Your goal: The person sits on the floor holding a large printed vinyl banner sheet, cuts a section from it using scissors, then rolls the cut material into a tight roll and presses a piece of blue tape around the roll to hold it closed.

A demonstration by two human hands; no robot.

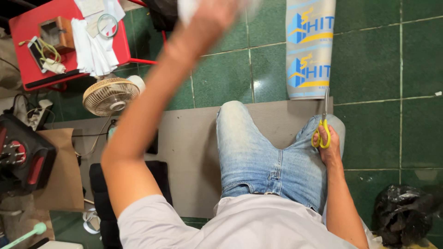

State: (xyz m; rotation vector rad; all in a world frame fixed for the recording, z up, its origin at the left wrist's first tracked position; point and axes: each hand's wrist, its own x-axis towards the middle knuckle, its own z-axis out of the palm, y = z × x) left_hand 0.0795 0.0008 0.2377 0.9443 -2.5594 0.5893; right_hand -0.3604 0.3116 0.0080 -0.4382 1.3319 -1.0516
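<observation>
I sit on the floor in blue jeans. My right hand rests on my right knee and grips yellow-handled scissors, blades pointing away toward a rolled grey printed sheet. My left arm is raised across the view; my left hand is blurred at the top edge and holds something white, which I cannot make out clearly.
A grey cardboard sheet lies under my legs on green floor tiles. At the left stand a small fan, a red table with papers and a phone, and a black device. A black plastic bag sits lower right.
</observation>
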